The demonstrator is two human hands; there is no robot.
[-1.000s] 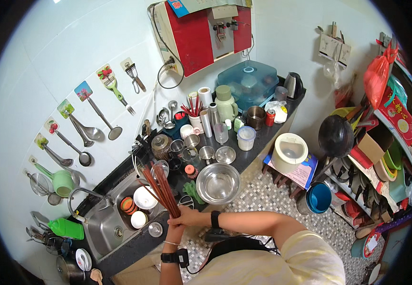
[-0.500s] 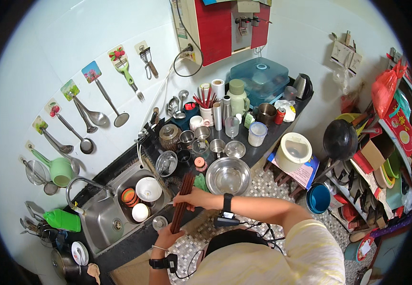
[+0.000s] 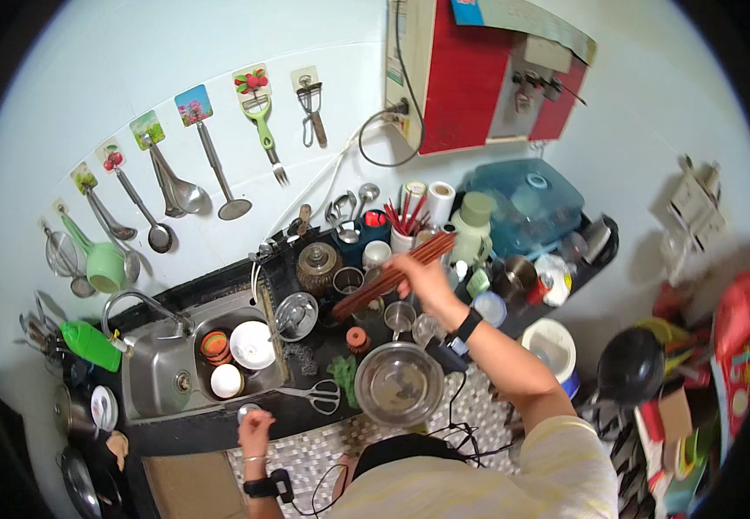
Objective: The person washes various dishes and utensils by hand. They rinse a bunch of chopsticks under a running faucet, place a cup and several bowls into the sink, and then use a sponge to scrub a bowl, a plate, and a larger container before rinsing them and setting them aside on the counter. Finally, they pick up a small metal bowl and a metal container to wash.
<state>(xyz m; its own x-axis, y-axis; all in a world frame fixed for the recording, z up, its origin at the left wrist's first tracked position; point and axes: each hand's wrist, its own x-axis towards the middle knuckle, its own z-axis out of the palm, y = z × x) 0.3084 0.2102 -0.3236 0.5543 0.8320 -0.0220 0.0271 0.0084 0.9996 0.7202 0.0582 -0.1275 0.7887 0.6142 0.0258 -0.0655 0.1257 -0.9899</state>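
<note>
The bundle of reddish-brown chopsticks point(image 3: 369, 295) is gathered but not set down, slanting above the counter's cups in the grasp of the right hand point(image 3: 427, 284). A white holder point(image 3: 402, 245) with red sticks stands beyond; the left hand point(image 3: 256, 426) is by a small metal lid point(image 3: 247, 407), its grip unclear, while bowls point(image 3: 254, 344) remain in the sink point(image 3: 151, 381).

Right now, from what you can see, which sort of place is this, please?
Most likely a kitchen, perhaps in a home: there is a metal sink with bowls in it, hanging ladles, and a bundle of chopsticks in the right hand.
</note>
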